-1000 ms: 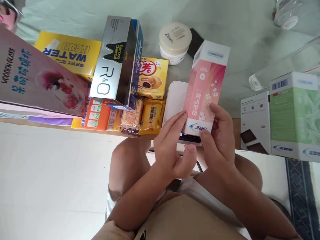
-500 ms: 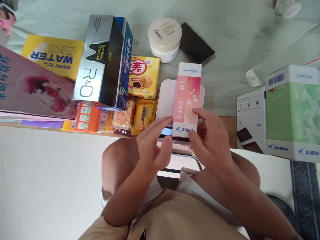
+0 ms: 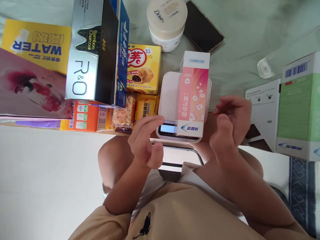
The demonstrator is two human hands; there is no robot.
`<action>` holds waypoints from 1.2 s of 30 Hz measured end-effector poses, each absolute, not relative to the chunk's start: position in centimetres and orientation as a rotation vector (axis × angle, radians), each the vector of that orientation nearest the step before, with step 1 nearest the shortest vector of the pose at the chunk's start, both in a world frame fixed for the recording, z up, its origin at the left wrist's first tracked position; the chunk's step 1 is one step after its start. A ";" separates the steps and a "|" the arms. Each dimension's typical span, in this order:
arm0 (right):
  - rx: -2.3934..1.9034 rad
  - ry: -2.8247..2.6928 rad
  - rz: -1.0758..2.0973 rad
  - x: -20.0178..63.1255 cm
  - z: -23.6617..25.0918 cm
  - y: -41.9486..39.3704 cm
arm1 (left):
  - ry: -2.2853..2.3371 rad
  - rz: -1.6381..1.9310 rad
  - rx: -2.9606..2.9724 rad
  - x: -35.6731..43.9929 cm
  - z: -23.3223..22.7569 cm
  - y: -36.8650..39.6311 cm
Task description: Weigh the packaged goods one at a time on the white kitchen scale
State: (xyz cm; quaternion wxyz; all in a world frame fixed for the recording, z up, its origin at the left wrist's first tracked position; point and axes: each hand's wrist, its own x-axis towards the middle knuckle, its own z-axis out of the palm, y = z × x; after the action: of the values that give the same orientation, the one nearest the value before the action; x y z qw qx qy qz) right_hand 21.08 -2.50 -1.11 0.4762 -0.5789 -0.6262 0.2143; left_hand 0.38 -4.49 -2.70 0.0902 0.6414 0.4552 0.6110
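Observation:
A tall pink and white box (image 3: 193, 95) stands upright on a small white scale (image 3: 168, 100), whose lit display (image 3: 167, 128) faces me. My left hand (image 3: 146, 141) hovers just left of the display, fingers apart, holding nothing. My right hand (image 3: 231, 121) is off to the right of the box, fingers loosely curled, clear of it. Neither hand touches the box.
Left of the scale lie snack packets (image 3: 147, 108), a yellow pastry box (image 3: 142, 68), a silver and black R&O box (image 3: 92, 53) and a yellow WATER box (image 3: 35, 45). Behind are a Dove jar (image 3: 166, 23) and a phone (image 3: 203, 28). A green and white box (image 3: 297, 106) stands at the right.
Both hands set the pink box upright on the scale and let go. The left hand pulled back toward me and the right hand moved away to the right.

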 end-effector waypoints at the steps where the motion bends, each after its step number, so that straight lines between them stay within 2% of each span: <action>1: -1.408 -1.499 0.510 21.0 -1.1 -2.5 | 1.341 1.835 1.887 0.3 -2.7 -4.5; 17: -1.377 -1.424 0.486 20.6 -0.9 -2.2 | 1.241 1.880 1.818 0.9 -3.7 -4.6; 30: -1.531 -1.706 0.540 20.0 -1.2 -3.1 | 1.423 1.387 2.173 3.6 -1.8 -6.1; 36: -1.407 -1.707 0.671 19.4 -0.6 -3.8 | 1.205 1.543 2.100 5.2 -1.6 -7.0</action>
State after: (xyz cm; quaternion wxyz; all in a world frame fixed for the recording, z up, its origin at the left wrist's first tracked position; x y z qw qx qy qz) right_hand 19.37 -3.84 -0.57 0.4031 -0.5572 -0.6756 0.2656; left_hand 5.23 -7.03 -1.59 0.1347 0.7248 0.4159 0.5325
